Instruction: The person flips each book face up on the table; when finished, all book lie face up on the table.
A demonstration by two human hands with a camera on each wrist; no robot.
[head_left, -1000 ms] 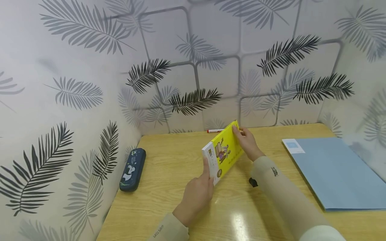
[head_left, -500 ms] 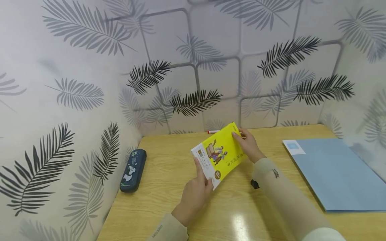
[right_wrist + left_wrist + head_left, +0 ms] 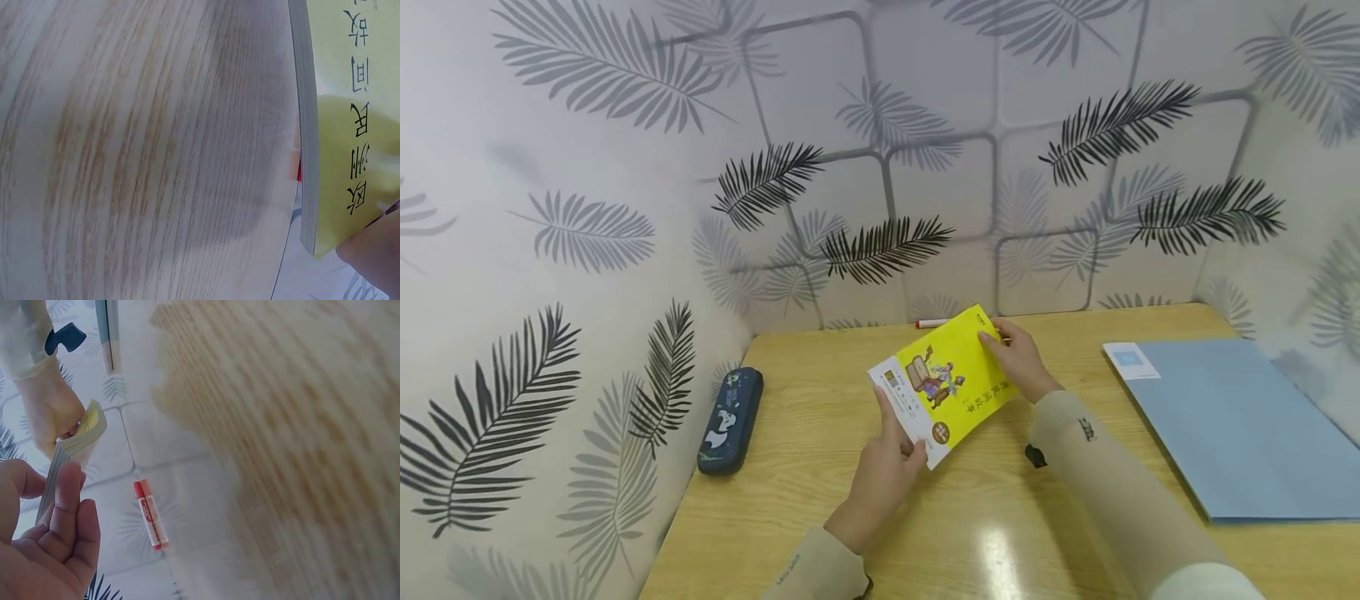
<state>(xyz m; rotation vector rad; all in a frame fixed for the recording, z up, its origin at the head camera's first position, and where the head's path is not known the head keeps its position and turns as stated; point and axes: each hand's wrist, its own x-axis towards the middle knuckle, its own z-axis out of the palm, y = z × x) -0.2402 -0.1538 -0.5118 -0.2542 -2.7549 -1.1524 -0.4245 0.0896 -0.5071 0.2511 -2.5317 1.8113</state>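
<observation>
Yellow-and-white paperback book (image 3: 951, 379) is held up above the wood-grain tabletop (image 3: 805, 400), near the middle, its illustrated cover tilted toward the head camera. Chinese characters run along one side of that cover (large and easy to read in the right wrist view: 欧洲民间故事), next to a small drawing of figures and a chest.

The left hand (image 3: 880, 475) grips the white end, thumb and fingers closed narrowly on either side of the pages. The right hand (image 3: 1021, 362) holds the far yellow end, its thumb lying on the cover and the other fingers mostly hidden behind. In the left wrist view the book bends a little toward that far end.

Just beyond the book, a red-capped white marker (image 3: 931, 323) lies at the table's back edge, by the leaf-patterned wall covering (image 3: 940, 192). A dark blue panda pencil case (image 3: 730, 423) sits well apart at the left edge, and a flat light-blue folder (image 3: 1247, 425) with a white label lies to the right. Both sleeves are beige; a small black piece (image 3: 1036, 456) juts from the right cuff, too small to identify.
</observation>
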